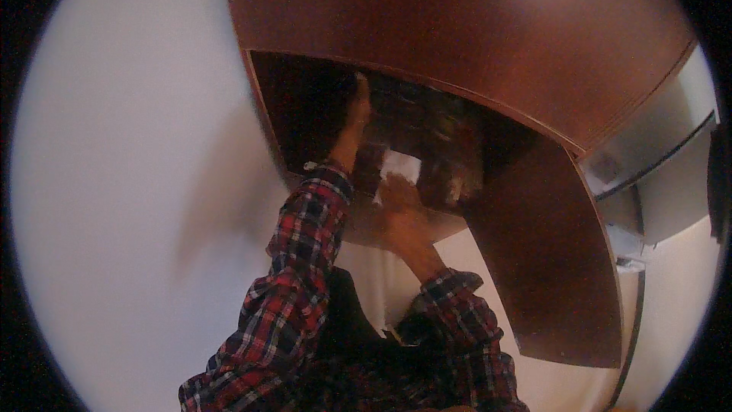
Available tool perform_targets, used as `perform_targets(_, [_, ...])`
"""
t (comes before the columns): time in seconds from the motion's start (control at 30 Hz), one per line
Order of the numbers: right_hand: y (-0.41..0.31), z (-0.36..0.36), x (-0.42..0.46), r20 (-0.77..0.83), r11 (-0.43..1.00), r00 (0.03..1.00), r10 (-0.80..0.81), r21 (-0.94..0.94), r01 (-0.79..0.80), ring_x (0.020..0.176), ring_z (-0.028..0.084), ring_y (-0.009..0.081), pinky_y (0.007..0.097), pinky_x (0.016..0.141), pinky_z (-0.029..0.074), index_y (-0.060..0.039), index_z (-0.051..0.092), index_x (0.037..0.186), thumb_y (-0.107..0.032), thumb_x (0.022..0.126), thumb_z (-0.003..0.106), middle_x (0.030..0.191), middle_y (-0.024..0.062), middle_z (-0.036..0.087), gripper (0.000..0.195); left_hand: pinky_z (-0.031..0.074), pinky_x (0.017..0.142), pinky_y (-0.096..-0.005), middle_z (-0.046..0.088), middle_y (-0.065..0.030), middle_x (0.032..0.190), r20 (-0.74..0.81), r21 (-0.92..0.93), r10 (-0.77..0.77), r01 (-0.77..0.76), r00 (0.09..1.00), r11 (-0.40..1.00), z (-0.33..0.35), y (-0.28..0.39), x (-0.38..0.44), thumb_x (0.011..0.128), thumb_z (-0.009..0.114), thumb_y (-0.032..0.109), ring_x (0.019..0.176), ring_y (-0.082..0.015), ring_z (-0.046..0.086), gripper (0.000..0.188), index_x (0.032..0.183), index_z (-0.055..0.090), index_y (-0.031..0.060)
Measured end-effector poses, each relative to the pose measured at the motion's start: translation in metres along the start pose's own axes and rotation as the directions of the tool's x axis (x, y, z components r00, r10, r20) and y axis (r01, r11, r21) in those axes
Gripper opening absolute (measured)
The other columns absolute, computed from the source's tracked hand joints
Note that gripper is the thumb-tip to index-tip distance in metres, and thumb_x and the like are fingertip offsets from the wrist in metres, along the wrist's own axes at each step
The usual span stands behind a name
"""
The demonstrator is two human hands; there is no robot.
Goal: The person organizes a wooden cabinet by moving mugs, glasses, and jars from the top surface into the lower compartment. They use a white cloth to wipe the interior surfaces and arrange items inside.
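My left hand [359, 100] reaches into the dark interior of a wooden cabinet, near its upper left side. Shadow hides much of this hand, so what its fingers touch is unclear. Lower and to the right, my right hand [401, 203] is blurred at the cabinet's front opening. It holds a white piece of cloth or paper [403, 165], which shows beyond the fingers and at their left side. Behind both hands, several items [446, 126] inside the cabinet are too dark and blurred to name.
A reddish-brown wooden panel [434, 17] spans above the opening. The cabinet's open door [549, 252] stands to the right of my right arm. A pale wall [131, 154] runs close along the left. Grey and white surfaces [663, 212] lie beyond the door.
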State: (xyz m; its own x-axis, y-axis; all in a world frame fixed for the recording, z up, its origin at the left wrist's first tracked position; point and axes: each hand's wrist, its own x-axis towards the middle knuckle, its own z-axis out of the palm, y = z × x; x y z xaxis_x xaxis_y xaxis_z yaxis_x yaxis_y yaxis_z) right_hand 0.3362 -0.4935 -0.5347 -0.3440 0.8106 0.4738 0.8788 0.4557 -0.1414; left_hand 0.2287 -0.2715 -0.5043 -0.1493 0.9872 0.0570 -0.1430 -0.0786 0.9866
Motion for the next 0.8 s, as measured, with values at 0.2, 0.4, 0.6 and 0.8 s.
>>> perform_targets(0.2, [0.036, 0.006, -0.025, -0.053, 0.997, 0.998, 0.044, -0.063, -0.048, 0.129, 0.04, 0.0387, 0.0496, 0.111, 0.027, 0.0027, 0.053, 0.123, -0.012, 0.083, 0.058, 0.137, 0.0228, 0.045, 0.043, 0.022, 0.112, -0.0386, 0.032, -0.0143, 0.15, -0.03, 0.005, 0.028, -0.028, 0.999, 1.0, 0.024, -0.013, -0.002, 0.088, 0.027, 0.074, 0.137, -0.0282, 0.033, 0.092, 0.145, 0.032, 0.003])
perform_targets(0.4, [0.041, 0.029, -0.029, -0.06, 0.992, 0.995, 0.081, -0.092, -0.086, 0.131, 0.038, 0.0383, 0.0494, 0.11, 0.029, 0.0034, 0.052, 0.125, -0.012, 0.084, 0.055, 0.139, 0.0212, 0.044, 0.044, 0.015, 0.115, -0.0363, 0.031, -0.0118, 0.152, 0.135, -0.208, -0.059, 0.087, 0.989, 0.974, -0.01, -0.017, 0.008, 0.091, 0.025, 0.072, 0.139, -0.0257, 0.029, 0.087, 0.145, 0.034, 0.0046])
perform_targets(0.6, [0.019, 0.026, -0.054, -0.06, 0.988, 0.986, 0.153, -0.01, -0.154, 0.127, 0.044, 0.0395, 0.0461, 0.105, 0.038, 0.0031, 0.053, 0.123, -0.002, 0.08, 0.055, 0.135, 0.0228, 0.048, 0.043, 0.016, 0.115, -0.0371, 0.041, -0.0102, 0.146, 0.111, -0.096, 0.219, -0.209, 0.969, 0.973, -0.058, 0.003, -0.08, 0.098, 0.023, 0.058, 0.137, -0.0256, 0.033, 0.07, 0.133, 0.052, 0.0046])
perform_targets(0.8, [-0.076, 0.017, -0.004, -0.123, 0.99, 0.99, 0.061, 0.134, -0.045, 0.127, 0.044, 0.0398, 0.0446, 0.104, 0.039, 0.0058, 0.051, 0.125, 0.0, 0.075, 0.055, 0.136, 0.0243, 0.047, 0.05, 0.035, 0.106, -0.0394, 0.057, -0.0181, 0.127, -0.078, -0.183, 0.2, -0.211, 0.977, 0.96, -0.119, -0.016, -0.256, 0.102, 0.023, 0.043, 0.12, -0.0285, 0.052, 0.062, 0.125, 0.054, -0.0055])
